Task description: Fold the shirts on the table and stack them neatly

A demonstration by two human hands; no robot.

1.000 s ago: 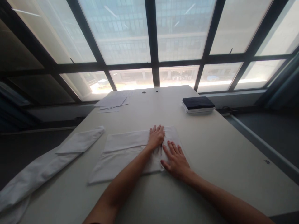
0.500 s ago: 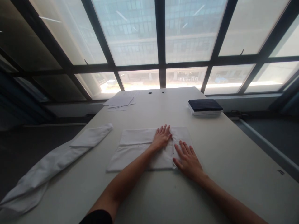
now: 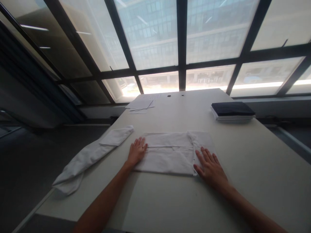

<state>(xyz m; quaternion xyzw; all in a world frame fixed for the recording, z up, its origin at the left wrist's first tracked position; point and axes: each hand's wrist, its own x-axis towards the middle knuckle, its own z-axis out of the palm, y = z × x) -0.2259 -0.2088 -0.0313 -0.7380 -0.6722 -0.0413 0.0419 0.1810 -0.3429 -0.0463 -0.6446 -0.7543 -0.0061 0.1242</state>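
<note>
A white folded cloth (image 3: 167,161) lies flat on the table in front of me, with a seam-like gap running across its middle. Its right end is folded over into a flap (image 3: 202,139). On the cloth's left end rests my left hand (image 3: 137,151), fingers stretched out and palm down. My right hand (image 3: 211,166) lies flat over the flap at the right, its fingers spread. Neither hand grips anything.
To the left lies a long, loosely folded white cloth (image 3: 89,160). A dark folded cloth (image 3: 232,109) tops a white stack at the back right. Paper sheets (image 3: 140,104) lie at the far left of the white table (image 3: 157,197). Windows stand beyond.
My left hand has moved from the cloth's right part to its left end. My right hand stays on the flap. The camera view has turned a little left.
</note>
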